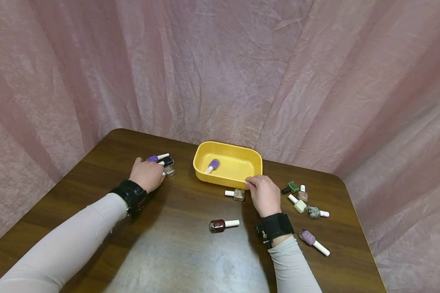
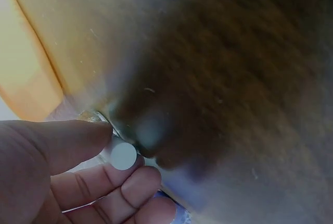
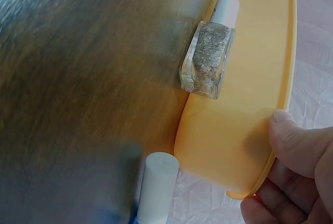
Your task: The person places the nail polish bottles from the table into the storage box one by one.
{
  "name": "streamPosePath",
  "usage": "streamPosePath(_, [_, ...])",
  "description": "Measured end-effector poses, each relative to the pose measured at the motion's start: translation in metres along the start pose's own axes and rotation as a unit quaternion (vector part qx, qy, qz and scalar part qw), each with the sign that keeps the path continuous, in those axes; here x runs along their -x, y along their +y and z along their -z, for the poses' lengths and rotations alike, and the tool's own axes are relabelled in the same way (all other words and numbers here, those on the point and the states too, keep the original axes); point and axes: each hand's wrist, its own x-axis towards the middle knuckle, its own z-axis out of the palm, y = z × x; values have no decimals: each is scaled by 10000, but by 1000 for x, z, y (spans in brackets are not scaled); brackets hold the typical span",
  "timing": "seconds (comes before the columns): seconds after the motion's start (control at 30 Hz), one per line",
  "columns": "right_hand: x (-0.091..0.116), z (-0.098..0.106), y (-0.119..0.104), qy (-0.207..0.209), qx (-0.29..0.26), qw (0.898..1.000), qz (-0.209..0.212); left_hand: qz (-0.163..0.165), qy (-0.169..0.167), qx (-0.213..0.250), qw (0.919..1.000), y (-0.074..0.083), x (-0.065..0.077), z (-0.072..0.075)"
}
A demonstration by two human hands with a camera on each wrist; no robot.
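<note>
My left hand (image 1: 148, 174) is at the left of the table, over a small group of nail polish bottles. In the left wrist view its thumb and fingers pinch a white cap (image 2: 124, 155), which appears to belong to the clear glitter nail polish bottle (image 1: 169, 171). Beside that hand lie a purple bottle (image 1: 152, 158) and a black bottle (image 1: 168, 161). My right hand (image 1: 265, 195) grips the rim of the yellow plastic bin (image 1: 227, 182) at its near right corner. Inside the bin lies one purple nail polish bottle (image 1: 214, 164).
A gold glitter bottle (image 1: 238, 195) lies in front of the bin, and a dark red one (image 1: 217, 226) nearer me. To the right are green (image 1: 293, 186), brown glitter (image 1: 302, 196), pale green (image 1: 300, 206), speckled grey (image 1: 313, 211) and mauve (image 1: 307, 237) bottles. A pink curtain (image 1: 234, 73) hangs behind.
</note>
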Motion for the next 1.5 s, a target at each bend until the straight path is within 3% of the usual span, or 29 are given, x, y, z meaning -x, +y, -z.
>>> streamPosePath(0.4, [-4,-3,0,11,-10,10000,62,20,16,-54,10000,-3,1,-4])
streamPosePath(0.87, [-3,-4,3,91,53,9999,128,-244,155,-197,9994,4,3,3])
streamPosePath(1.17, [-4,-3,2,101,31,9998,166,-297,177,-258,9991,2,0,-4])
streamPosePath(1.5, [-4,-3,2,60,59,9999,143,-341,597,-87,9976,4,6,-4])
